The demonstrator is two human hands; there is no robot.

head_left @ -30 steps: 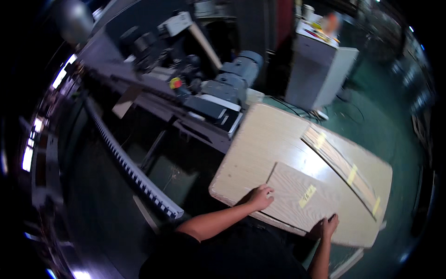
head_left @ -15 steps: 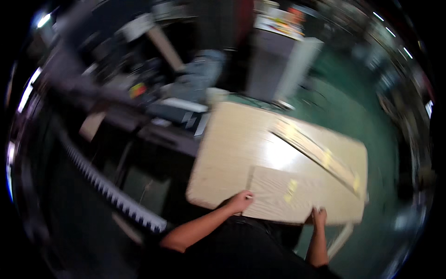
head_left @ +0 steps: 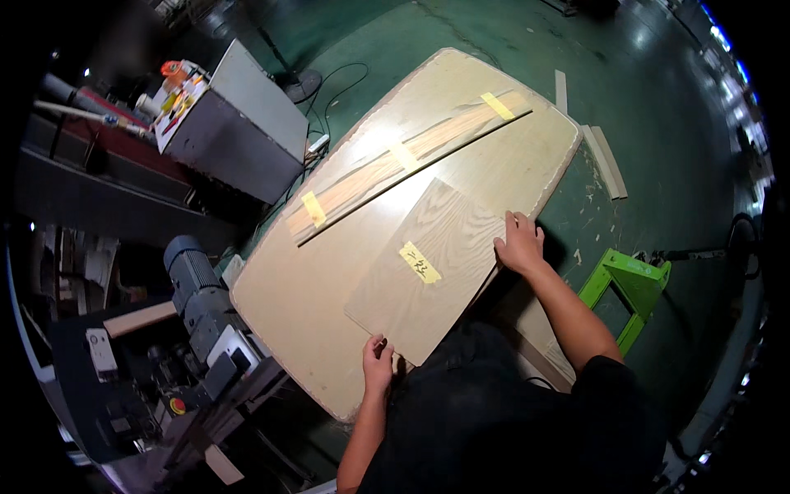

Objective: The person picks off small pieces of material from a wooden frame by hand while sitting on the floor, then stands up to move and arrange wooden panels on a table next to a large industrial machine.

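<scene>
Hands grip opposite edges of the veneer panel lying flat on the oval worktop, left hand and right hand each closed on it, apparently to steady it.

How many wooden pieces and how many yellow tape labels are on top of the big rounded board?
Wooden pieces: 2, the rectangular panel and the long strip
Yellow tape labels: 4
Total: 6

Oval tabletop — veneer panel, taped strip
</scene>
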